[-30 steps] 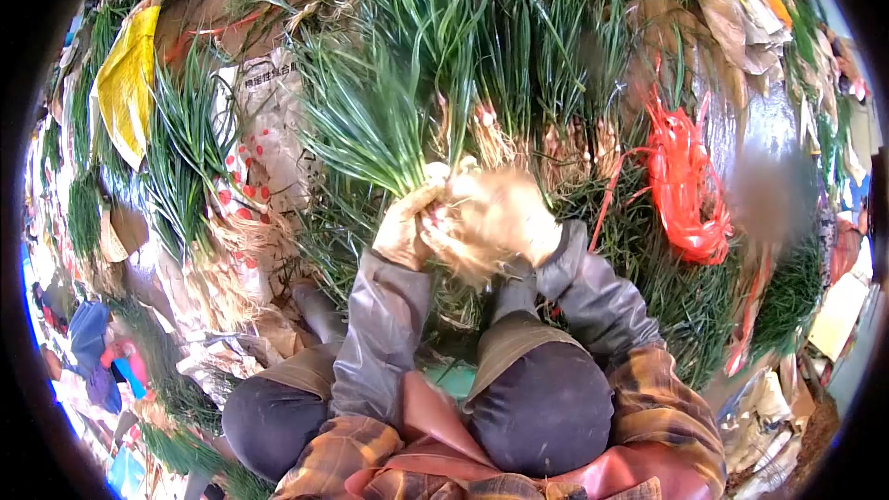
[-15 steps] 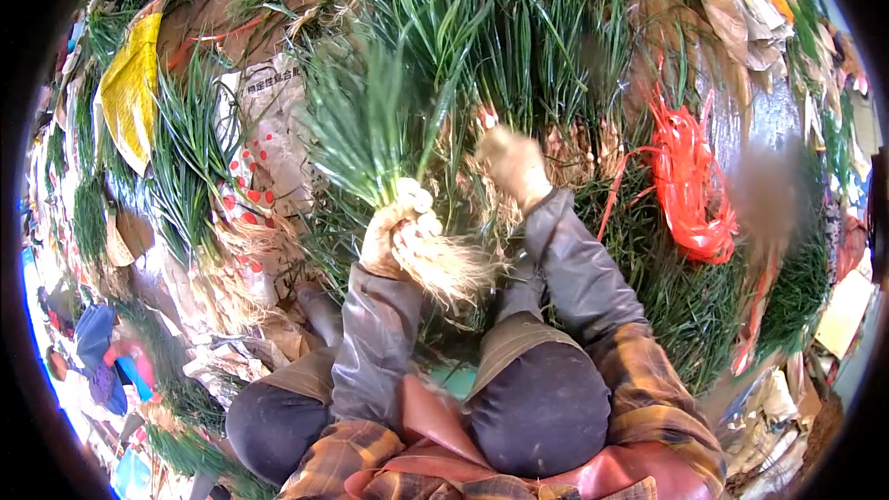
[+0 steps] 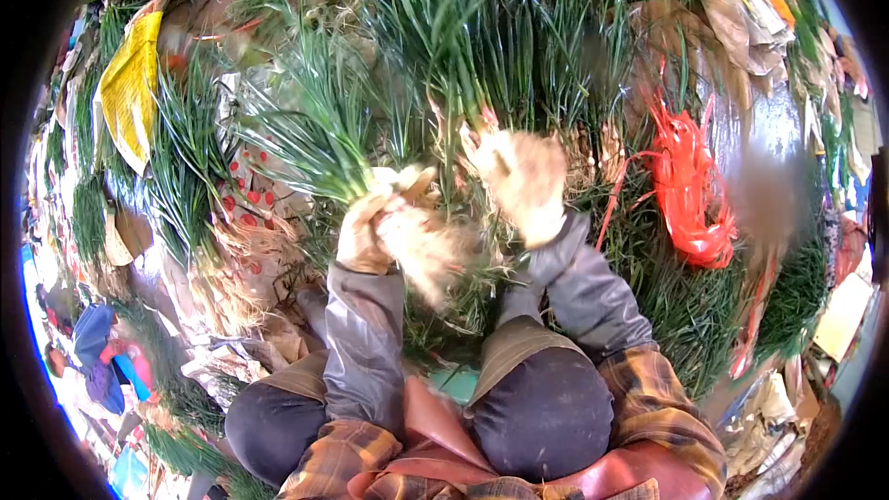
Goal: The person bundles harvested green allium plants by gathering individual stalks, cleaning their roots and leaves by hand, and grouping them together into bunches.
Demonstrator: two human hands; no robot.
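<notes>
My left hand (image 3: 366,231) is closed around a bunch of scallions (image 3: 343,153), just below the middle of the view. The green leaves fan out to the upper left, and the pale roots (image 3: 431,250) hang to the right, smeared by motion. To the right, my right hand (image 3: 523,181) is blurred, its fingers pinched at the reddish-white lower ends of a few scallion stalks (image 3: 472,93). Those stalks point up, in front of a row of scallions (image 3: 528,65) lying with their roots toward me. Exactly how many stalks the right fingers grip is hidden.
A bundle of red plastic twine (image 3: 685,185) lies right of my right hand. On the left are more scallions (image 3: 181,157), a red-dotted sack (image 3: 255,190) and a yellow sack piece (image 3: 130,93). Loose greens cover the ground around my knees (image 3: 542,407).
The held bunch has tilted left and its roots have swung lower left with my left hand. My right hand has turned, and stalks at its fingertips have shifted left.
</notes>
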